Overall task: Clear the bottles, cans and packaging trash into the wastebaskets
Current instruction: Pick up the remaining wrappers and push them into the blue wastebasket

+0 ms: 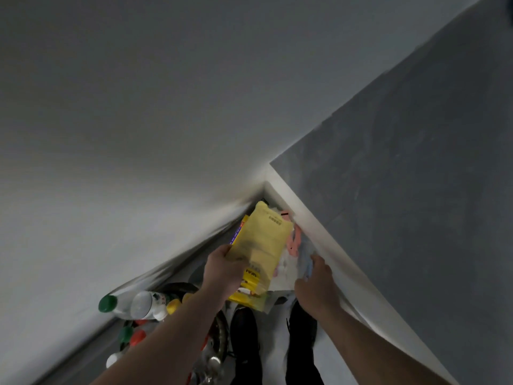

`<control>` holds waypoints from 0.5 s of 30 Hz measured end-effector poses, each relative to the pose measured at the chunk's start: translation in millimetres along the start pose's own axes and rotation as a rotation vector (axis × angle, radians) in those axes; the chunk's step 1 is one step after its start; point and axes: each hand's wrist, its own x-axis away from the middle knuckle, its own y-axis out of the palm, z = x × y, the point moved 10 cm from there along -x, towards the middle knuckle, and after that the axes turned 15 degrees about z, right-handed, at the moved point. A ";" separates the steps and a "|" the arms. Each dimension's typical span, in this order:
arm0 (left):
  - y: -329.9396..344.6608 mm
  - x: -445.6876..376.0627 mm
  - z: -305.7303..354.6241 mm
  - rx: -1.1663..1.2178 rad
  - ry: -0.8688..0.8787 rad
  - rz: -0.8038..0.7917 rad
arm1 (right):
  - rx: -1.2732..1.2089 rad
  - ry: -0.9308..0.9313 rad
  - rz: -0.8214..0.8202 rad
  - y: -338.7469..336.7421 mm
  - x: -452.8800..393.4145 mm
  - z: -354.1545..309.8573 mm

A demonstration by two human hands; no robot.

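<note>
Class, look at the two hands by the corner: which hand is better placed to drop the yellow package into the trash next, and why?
Left. The left hand already grips the yellow package above the trash in the corner. The right hand holds no package; it touches the clear bag beside the counter edge.

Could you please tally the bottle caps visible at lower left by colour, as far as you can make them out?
Green caps: 2
White caps: 2
Yellow caps: 1
Red caps: 1
Total: 6. Others may be hidden behind the left forearm.

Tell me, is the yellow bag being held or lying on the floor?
Held. The left hand grips the yellow bag by its edge, above the floor.
</note>
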 end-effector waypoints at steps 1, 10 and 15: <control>12.2 -5.6 1.5 -0.016 0.003 -0.011 | -0.005 -0.002 0.006 -1.6 -0.9 4.9; 75.6 7.0 5.0 -0.731 0.660 -0.112 | 0.046 -0.031 -0.003 -8.1 -5.0 36.1; 93.3 -1.0 -32.1 -0.752 0.462 -0.289 | 0.064 -0.042 -0.026 -2.1 -6.3 34.8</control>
